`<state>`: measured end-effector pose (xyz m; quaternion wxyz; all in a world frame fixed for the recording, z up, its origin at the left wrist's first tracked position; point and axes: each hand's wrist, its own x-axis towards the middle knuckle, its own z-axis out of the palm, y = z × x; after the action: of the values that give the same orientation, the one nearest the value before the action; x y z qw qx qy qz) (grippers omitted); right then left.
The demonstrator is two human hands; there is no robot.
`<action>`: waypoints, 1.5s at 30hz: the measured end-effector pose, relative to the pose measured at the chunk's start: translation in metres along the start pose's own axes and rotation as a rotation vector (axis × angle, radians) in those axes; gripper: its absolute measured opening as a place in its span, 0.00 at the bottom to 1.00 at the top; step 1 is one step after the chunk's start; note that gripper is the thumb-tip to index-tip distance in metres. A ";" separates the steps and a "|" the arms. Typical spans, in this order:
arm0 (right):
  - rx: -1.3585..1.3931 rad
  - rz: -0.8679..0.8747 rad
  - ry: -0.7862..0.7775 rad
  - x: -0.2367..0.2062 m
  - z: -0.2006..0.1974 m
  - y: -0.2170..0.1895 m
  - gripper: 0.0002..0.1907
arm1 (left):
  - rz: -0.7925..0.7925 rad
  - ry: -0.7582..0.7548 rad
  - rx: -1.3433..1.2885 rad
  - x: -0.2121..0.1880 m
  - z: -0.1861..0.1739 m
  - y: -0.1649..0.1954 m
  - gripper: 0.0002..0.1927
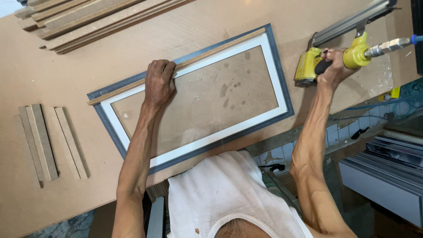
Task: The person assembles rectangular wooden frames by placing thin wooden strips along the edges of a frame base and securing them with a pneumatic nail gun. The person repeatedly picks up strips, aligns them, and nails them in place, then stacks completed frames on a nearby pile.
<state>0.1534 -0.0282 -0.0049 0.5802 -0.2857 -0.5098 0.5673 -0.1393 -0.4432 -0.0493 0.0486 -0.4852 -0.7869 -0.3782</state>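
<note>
We see the left hand (159,81) pressed palm-down on a thin wooden strip (176,67), its fingers curled over the strip and holding it against the far long side of a picture frame (282,86). The frame, dark grey outside with a white inner border and a clear pane that lets the brown surface show through, lies flat in the middle of the bench (53,66), tilted so that its right end sits farther from us than its left. The strip runs along the frame's full length and juts out a little past its left corner. Our right hand (333,68) is closed around the black grip of a yellow nail gun (313,66), which rests on the bench just beside the frame's right end, a metal air fitting (387,46) leading off from it toward the right edge. Near the left edge of the bench lie a few short wooden strips (44,141) side by side, and a stack of longer wooden strips (83,17) sits at the far left corner.
</note>
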 end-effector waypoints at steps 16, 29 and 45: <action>-0.062 -0.015 -0.005 -0.005 -0.007 0.004 0.15 | -0.029 -0.034 0.130 -0.001 0.020 0.004 0.08; -0.097 0.041 -0.145 -0.005 -0.011 0.009 0.12 | 0.021 0.006 0.004 0.048 0.103 0.030 0.09; -0.136 0.335 -0.335 -0.111 0.067 0.004 0.06 | -0.068 0.035 -0.118 0.051 0.095 0.032 0.06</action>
<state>0.1090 -0.1494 -0.0169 0.3649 -0.3062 -0.5815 0.6595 -0.1129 -0.3371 -0.0760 0.0207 -0.4535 -0.7783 -0.4337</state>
